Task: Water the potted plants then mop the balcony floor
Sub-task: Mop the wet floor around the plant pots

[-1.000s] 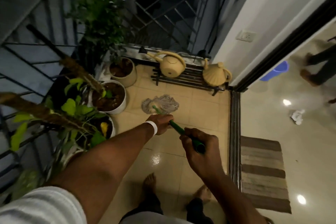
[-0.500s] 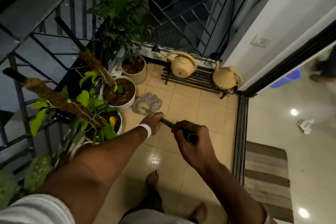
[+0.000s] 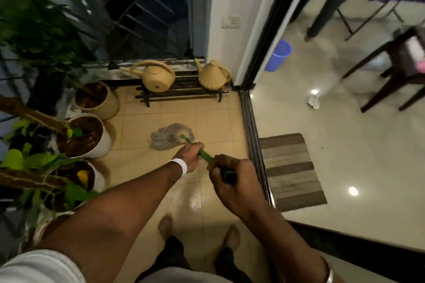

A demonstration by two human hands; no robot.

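A grey string mop head lies flat on the beige balcony tiles. Its green handle slants back toward me. My left hand grips the handle low down, close to the mop head. My right hand grips the black top end of the handle. Three potted plants stand along the left railing: a beige pot, a white pot and a nearer white pot. Two tan watering cans sit on a low black rack at the far end.
A sliding-door track borders the balcony on the right, with a striped doormat beyond it. Indoors are a blue bucket, a dark wooden chair and a crumpled white scrap. My bare feet stand on wet tiles.
The mop head has slid right, away from the white pots toward the middle of the tiles. Both hands kept their grip and shifted right with it. My view swung right.
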